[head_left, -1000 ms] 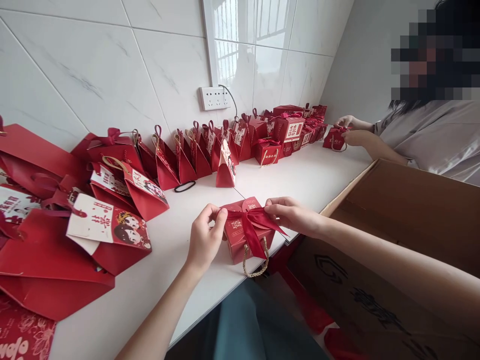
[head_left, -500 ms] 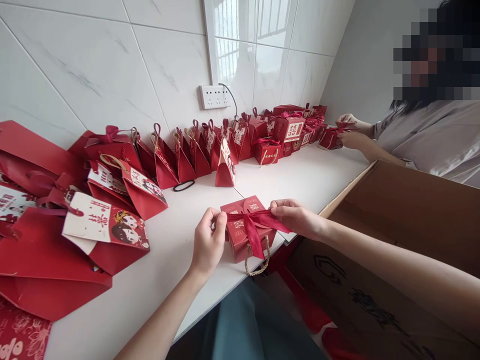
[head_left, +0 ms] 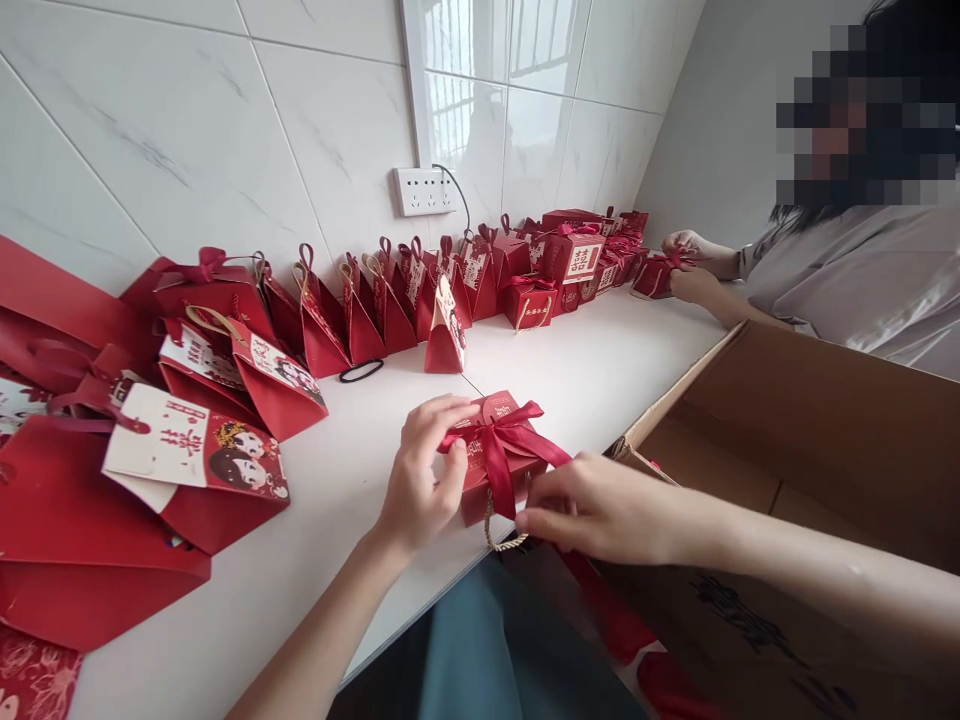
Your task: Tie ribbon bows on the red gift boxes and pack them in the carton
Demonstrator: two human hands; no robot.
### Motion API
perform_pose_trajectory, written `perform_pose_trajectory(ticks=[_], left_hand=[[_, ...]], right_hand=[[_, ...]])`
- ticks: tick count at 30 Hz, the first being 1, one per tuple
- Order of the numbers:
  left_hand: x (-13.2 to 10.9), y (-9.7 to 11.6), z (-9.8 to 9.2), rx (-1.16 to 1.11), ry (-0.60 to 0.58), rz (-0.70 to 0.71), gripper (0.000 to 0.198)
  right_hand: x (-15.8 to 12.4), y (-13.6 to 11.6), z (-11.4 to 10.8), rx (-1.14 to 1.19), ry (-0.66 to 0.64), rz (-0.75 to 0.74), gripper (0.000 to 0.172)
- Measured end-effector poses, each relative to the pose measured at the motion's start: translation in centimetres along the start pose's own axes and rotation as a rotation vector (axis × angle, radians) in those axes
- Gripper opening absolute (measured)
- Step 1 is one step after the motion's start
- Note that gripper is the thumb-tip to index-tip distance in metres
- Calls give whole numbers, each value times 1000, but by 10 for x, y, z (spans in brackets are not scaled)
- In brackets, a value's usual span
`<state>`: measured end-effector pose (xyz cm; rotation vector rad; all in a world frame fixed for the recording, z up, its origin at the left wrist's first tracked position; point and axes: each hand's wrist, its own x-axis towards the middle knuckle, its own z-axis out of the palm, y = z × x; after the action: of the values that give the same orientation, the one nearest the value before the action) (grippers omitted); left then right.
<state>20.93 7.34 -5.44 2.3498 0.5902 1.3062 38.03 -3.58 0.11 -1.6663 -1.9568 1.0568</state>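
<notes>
Just at the near edge of the white countertop point(head_left: 600, 370) sits the small red cardboard gift box point(head_left: 478, 492), tied with a red satin ribbon bow point(head_left: 495, 432), long side roughly left to right. The left hand point(head_left: 424, 480) is nearer, clasping the box's left end by the bow loop. The right hand point(head_left: 600, 510) lies near-right, fingers half curled, tips by the twisted rope handle point(head_left: 504, 545); any grip is hidden.

The left forearm rises from below, and the left hand point(head_left: 424, 480) arches with its fingers loosely curled forward and the thumb apart. The right hand point(head_left: 600, 510) lies palm down, fingers pointing left, tips pinched together.
</notes>
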Motion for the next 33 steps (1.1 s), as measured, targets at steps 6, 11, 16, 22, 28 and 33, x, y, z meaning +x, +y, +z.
perform_pose_trajectory(ticks=[6, 11, 16, 22, 28, 33], left_hand=[[0, 3, -3, 78, -115, 130, 36], [0, 4, -4, 64, -175, 91, 38], [1, 6, -4, 49, -197, 41, 39], [1, 6, -4, 59, -215, 19, 39], [0, 4, -4, 55, -220, 5, 38], [0, 4, -3, 55, -213, 24, 39]], right_hand=[[12, 10, 32, 409, -83, 84, 35], [10, 10, 31, 539, -223, 60, 41], [11, 9, 36, 633, -311, 28, 50], [7, 4, 41, 623, -360, 6, 55], [-9, -5, -9, 66, 65, 54, 52], [-3, 17, -32, -209, 331, 196, 47]])
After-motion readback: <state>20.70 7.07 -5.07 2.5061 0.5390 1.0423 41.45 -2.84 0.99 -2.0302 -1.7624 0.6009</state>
